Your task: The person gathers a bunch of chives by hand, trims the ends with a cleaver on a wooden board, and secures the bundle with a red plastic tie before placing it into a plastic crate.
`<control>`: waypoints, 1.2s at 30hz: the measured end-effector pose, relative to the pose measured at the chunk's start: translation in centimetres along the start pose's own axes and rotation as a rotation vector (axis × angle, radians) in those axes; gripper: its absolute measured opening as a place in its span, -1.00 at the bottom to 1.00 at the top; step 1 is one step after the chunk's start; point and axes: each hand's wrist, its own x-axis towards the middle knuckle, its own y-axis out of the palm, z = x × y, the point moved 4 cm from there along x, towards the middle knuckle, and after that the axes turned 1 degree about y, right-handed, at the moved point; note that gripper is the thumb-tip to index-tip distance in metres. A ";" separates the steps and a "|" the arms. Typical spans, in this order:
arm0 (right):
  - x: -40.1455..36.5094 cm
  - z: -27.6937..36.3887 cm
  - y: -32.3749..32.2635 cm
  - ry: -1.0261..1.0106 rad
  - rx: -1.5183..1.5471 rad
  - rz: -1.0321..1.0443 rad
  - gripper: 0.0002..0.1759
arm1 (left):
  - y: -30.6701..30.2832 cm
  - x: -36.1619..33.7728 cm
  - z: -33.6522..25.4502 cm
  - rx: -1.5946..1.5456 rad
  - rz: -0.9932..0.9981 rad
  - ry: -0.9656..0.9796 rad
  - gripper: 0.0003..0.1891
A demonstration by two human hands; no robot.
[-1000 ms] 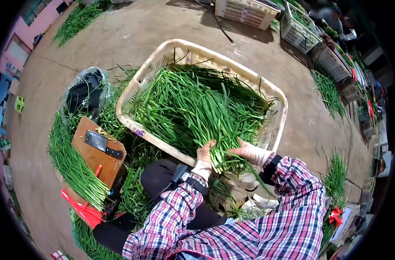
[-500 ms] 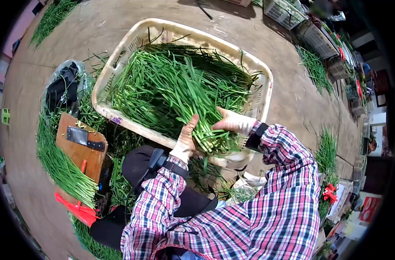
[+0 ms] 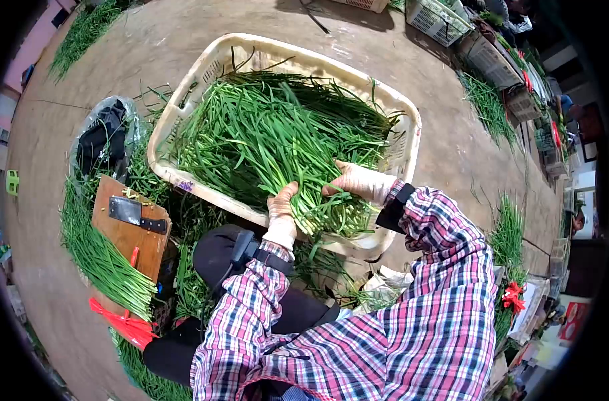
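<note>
A cream plastic basket (image 3: 154, 154), heaped with garlic chives (image 3: 244, 127), stands in front of my knees. At its near right part both my hands are on a bunch of garlic chives (image 3: 310, 200), pale stem ends toward me, leaves spreading over the heap. My left hand (image 3: 282, 208) is closed on the bunch's left side, fingers partly hidden behind the stems. From the right, my right hand (image 3: 353, 180) grips the same bunch, thumb on top and other fingers largely covered. Whitish wrapping covers parts of both hands.
On my left, a cleaver (image 3: 137, 214) lies on a wooden board (image 3: 114, 237). Beside it are sorted chives (image 3: 110, 267) and red ties (image 3: 127, 324). A plastic-lined container (image 3: 77, 144) holds dark cloth. More crates (image 3: 438, 23) and chives (image 3: 508, 234) stand along the right.
My hands stay around the bunch, which looks slightly lower and looser, its leaves spread flatter over the heap. The whole view has shifted a little.
</note>
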 end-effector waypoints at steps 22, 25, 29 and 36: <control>-5.3 -2.1 2.2 -0.068 0.132 -0.025 -0.26 | -1.7 -1.1 0.7 0.374 0.453 0.062 -0.61; -6.1 -1.9 2.4 -0.172 0.416 -0.016 -0.25 | -0.1 -3.8 0.4 0.330 0.570 0.059 -0.53; -6.1 -0.1 2.3 -0.253 0.460 -0.047 -0.09 | -0.4 -4.0 1.2 0.459 0.568 0.033 -0.50; -6.3 2.3 2.6 -0.399 0.363 -0.153 -0.08 | -0.2 -4.4 1.1 0.572 0.691 0.046 -0.37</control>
